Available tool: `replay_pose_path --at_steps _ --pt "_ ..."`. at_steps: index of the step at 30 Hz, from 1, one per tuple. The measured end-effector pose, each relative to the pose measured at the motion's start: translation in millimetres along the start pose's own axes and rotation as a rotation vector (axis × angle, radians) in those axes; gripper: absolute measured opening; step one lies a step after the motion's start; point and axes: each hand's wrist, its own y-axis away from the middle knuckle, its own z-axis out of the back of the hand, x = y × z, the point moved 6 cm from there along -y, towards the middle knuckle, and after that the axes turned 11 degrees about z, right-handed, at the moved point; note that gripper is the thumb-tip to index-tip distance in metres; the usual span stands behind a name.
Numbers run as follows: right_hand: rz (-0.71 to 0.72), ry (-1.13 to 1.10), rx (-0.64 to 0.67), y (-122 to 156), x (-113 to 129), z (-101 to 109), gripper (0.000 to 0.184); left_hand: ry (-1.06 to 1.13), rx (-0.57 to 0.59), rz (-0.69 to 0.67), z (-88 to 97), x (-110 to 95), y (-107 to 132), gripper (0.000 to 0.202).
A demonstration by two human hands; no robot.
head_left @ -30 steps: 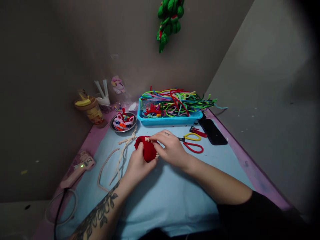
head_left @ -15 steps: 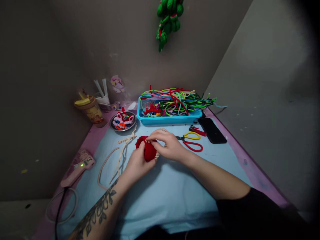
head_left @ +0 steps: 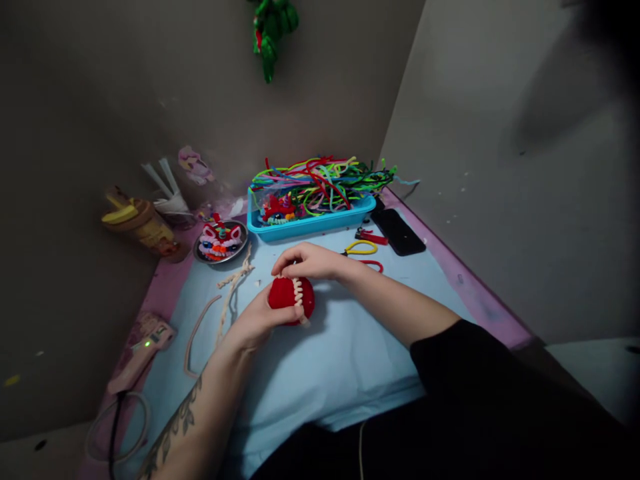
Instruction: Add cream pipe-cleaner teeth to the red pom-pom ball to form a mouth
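Observation:
My left hand (head_left: 256, 319) is closed around a round, fuzzy red piece (head_left: 283, 293), apparently made of pipe cleaners, with the thumb across its near side. A cream wavy strip (head_left: 299, 291) runs over the red surface, its lower end by my left thumb. At the top edge, my right hand (head_left: 309, 261) has its fingers bent together on the upper part of this strip; the fingertips are partly hidden. Loose cream pipe cleaners (head_left: 231, 293) lie left of the hands. Scissors (head_left: 361, 249) with yellow and red handles lie behind my right forearm, partly covered.
A blue tray (head_left: 313, 227) of colourful pipe cleaners stands at the back. Left of it, a metal bowl (head_left: 242, 250) holds a pink-and-red animal head. A red lighter (head_left: 374, 237) and black phone (head_left: 400, 232) lie right. A pink glue gun (head_left: 143, 357) with its cable lies left.
The red piece has been turned, so the cream strip now faces up. My right hand has moved to its far top edge. The whole view has swung to the right.

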Motion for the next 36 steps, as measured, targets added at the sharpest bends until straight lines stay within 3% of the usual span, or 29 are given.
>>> replay_pose_path --at_steps 7,18,23,28,30,36 --pt "-0.167 -0.202 -0.049 -1 -17 -5 0.015 0.276 0.007 0.145 -4.9 7 2 0.054" --pt "-0.196 -0.323 -0.034 0 -28 -8 0.019 0.283 -0.026 0.127 -11.7 6 3 0.053" --pt "-0.122 -0.272 -0.059 -1 -21 -4 0.020 0.023 -0.088 -0.046 -8.1 -2 -1 0.047" --pt "0.149 0.137 -0.096 2 20 1 0.016 -0.377 -0.401 -0.232 2.6 -11 4 0.059" --pt "0.247 0.285 -0.145 7 36 0 0.013 -0.556 -0.498 -0.272 3.3 -13 8 0.055" --pt "0.302 0.380 -0.237 14 49 -9 0.013 -0.988 -0.719 -0.320 2.5 -17 15 0.034"
